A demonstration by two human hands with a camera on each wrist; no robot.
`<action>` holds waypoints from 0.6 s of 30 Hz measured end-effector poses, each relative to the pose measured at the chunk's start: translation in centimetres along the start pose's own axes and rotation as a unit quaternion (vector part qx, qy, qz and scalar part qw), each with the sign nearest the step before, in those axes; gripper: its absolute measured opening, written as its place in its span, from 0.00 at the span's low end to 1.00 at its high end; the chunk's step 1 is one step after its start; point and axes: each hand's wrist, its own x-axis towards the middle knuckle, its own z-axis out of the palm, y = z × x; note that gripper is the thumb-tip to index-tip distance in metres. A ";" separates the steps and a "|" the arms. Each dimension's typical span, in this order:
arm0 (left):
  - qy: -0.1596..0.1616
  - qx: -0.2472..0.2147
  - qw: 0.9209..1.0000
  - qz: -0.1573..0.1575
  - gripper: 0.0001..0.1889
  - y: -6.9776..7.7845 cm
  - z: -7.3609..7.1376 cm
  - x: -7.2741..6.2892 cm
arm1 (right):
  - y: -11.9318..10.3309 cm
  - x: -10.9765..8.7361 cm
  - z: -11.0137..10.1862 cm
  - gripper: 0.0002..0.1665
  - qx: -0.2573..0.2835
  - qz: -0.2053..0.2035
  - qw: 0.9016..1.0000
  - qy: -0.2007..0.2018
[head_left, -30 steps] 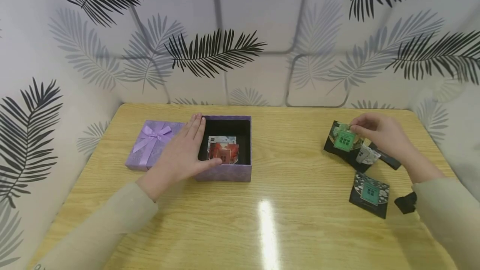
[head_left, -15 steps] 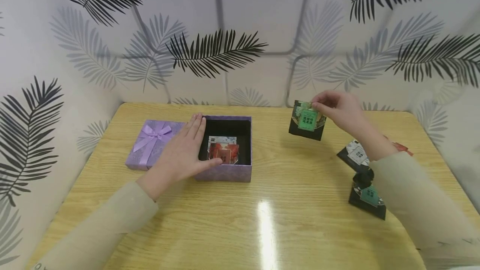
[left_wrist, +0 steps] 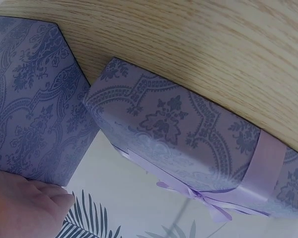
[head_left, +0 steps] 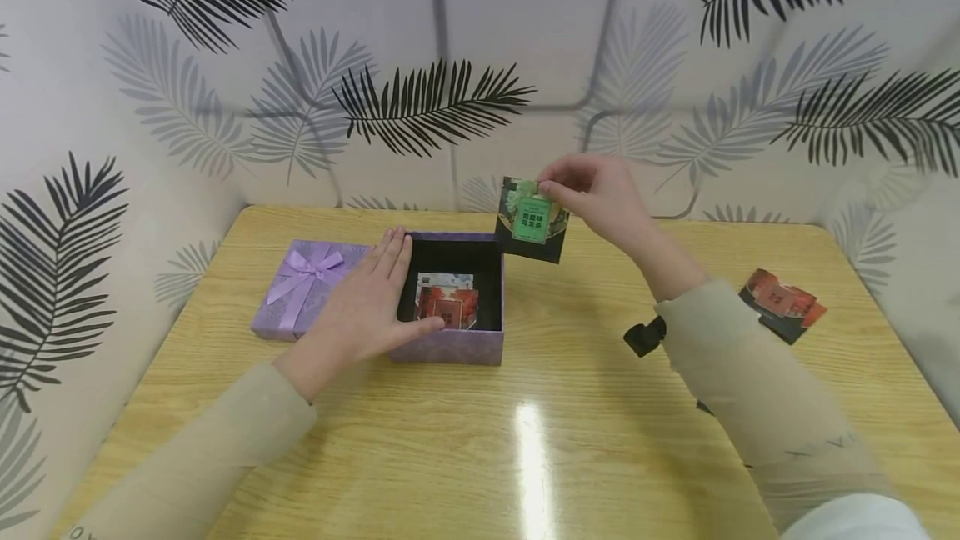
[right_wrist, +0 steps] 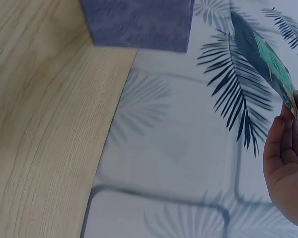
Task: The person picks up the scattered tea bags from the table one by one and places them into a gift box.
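Observation:
My right hand (head_left: 600, 198) pinches a black tea sachet (head_left: 531, 222) with a green label by its upper right corner. It is held in the air at the right rim of an uncovered purple patterned box (head_left: 450, 347). In the right wrist view the sachet (right_wrist: 268, 62) appears nearly edge-on between thumb and fingers. My left hand (head_left: 356, 302) rests on the box's left rim, fingers straight, thumb stretched across the front edge. Inside the box's black interior lie a red tea sachet (head_left: 457, 302) and a pale one (head_left: 446, 279) behind it.
The purple lid (head_left: 300, 294) with a ribbon bow lies left of the box, partly behind my left hand. A red-and-black sachet (head_left: 780, 302) lies at the table's right. My right sleeve hides other sachets. A patterned wall borders the wooden table (head_left: 420, 457).
My right hand has picked the green-labelled tea sachet off the pile at the right and carried it left and up to the box. My left hand stays put.

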 end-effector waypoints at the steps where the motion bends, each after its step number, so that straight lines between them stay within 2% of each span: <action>1: 0.000 0.001 1.000 0.000 0.66 0.0 0.0 0.0 | -0.3 0.2 0.4 0.08 0.008 -0.002 1.000 -0.004; 9: 0.003 -0.003 1.000 -0.003 0.66 -0.2 0.1 0.1 | -2.0 1.1 3.9 0.08 0.057 -0.018 0.998 -0.034; 18: 0.002 -0.007 1.000 -0.005 0.66 -0.2 0.3 0.1 | -1.6 0.8 7.5 0.06 0.047 -0.035 0.995 -0.076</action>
